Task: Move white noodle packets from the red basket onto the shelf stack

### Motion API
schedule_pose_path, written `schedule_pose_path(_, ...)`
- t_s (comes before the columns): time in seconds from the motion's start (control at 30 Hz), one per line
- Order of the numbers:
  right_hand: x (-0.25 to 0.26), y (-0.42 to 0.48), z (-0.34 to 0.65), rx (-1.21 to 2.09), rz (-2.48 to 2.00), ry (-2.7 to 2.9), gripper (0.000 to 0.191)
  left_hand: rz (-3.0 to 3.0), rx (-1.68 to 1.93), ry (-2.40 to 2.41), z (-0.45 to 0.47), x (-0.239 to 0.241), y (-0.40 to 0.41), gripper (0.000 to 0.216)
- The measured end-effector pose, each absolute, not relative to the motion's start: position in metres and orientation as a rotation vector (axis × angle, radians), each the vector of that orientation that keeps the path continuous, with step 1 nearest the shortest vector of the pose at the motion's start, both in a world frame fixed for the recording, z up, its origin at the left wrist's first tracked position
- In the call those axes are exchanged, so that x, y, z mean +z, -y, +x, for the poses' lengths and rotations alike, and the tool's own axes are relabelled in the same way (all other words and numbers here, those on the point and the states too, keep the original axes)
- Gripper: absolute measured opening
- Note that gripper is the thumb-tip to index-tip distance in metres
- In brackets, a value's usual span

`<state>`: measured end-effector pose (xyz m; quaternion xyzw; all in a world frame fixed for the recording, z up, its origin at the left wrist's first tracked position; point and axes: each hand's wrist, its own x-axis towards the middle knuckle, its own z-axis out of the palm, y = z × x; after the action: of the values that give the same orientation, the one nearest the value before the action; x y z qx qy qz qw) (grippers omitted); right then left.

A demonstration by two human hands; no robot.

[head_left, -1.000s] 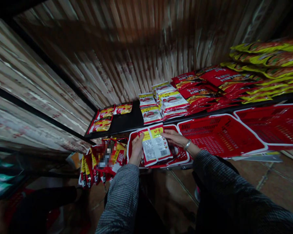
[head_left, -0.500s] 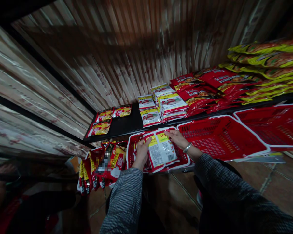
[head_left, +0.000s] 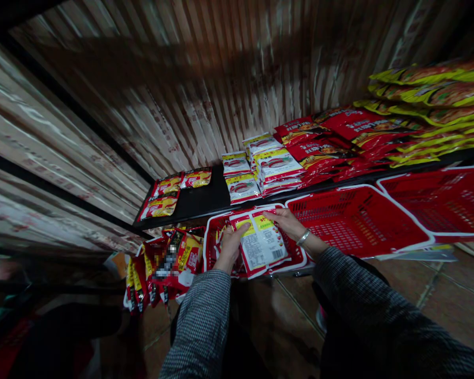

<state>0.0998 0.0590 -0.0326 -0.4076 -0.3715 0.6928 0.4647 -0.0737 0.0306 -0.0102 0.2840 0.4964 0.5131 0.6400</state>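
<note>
Both my hands grip a white, yellow and red food packet (head_left: pixel 263 243), its printed back with a barcode facing up. My left hand (head_left: pixel 229 246) pinches the left edge, thumb on top and fingers hidden beneath. My right hand (head_left: pixel 287 223) holds the upper right corner, thumb and fingers closed on it. The packet is over a small red basket (head_left: pixel 207 247) with a white rim, in which other packets partly show. Just beyond, on the black shelf (head_left: pixel 199 205), stand stacked white-and-red packets (head_left: pixel 278 164).
Red packets (head_left: pixel 319 152) and yellow-edged bags (head_left: pixel 430 113) lie farther right on the shelf. Two larger red baskets (head_left: pixel 359 221) line its front. Left of my hands, red-and-yellow packets (head_left: pixel 179 258) fill another container. A black frame post (head_left: pixel 75 113) rises at left; another person's dark-clothed leg (head_left: pixel 71 337) is lower left.
The view has shifted very slightly. My left thumb has slid a little farther in over the packet; both hands keep holding it in nearly the same place.
</note>
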Motion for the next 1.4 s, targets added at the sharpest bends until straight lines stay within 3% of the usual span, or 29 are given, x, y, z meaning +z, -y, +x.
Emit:
schedule_pose_path(0.43,-0.039,-0.07,0.118,1.469,-1.122,1.035,0.033,0.663,1.188,-1.146,-0.073,-0.009,-0.029,0.042)
schedule_pose_path(0.73,-0.039,-0.057,0.112,1.795,-0.997,1.163,0.036,0.596,1.253,-1.173,-0.082,-0.008,-0.028,0.041)
schedule_pose_path(1.13,-0.045,-0.059,0.106,1.706,-0.97,1.054,0.038,0.599,1.228,-1.114,-0.083,-0.008,-0.03,0.045)
schedule_pose_path(1.4,-0.035,-0.046,0.1,1.932,-0.913,0.996,0.039,0.598,1.311,-1.091,-0.087,-0.006,-0.033,0.049)
